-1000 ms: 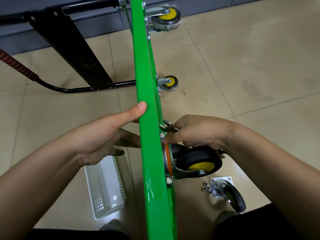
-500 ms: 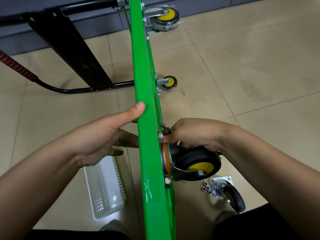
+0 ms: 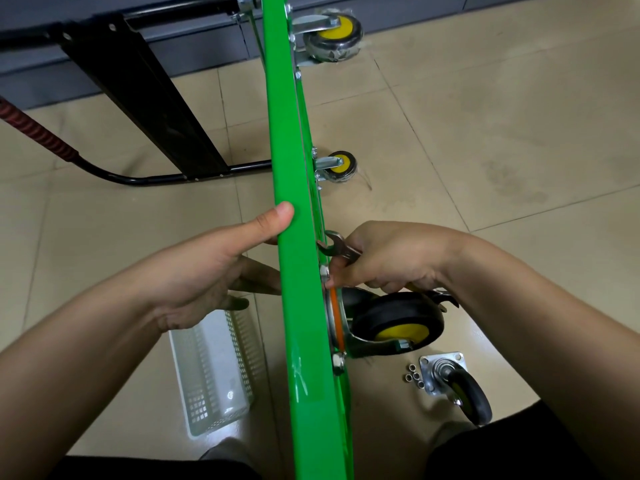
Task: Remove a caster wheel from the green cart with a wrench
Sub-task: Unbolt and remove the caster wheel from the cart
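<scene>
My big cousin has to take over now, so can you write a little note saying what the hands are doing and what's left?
Left hand: braces the green cart, thumb on its edge.
Right hand: holds the wrench, fingertips at the upper nut.
Done: one removed caster and loose nuts lie on the floor.
Left: the near caster wheel is still bolted on; lower nut too.

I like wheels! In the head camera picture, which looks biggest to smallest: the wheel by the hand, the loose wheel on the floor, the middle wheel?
1. Wheel by the hand
2. Loose wheel
3. Middle wheel, though it sits farther away, which shrinks it.
</scene>
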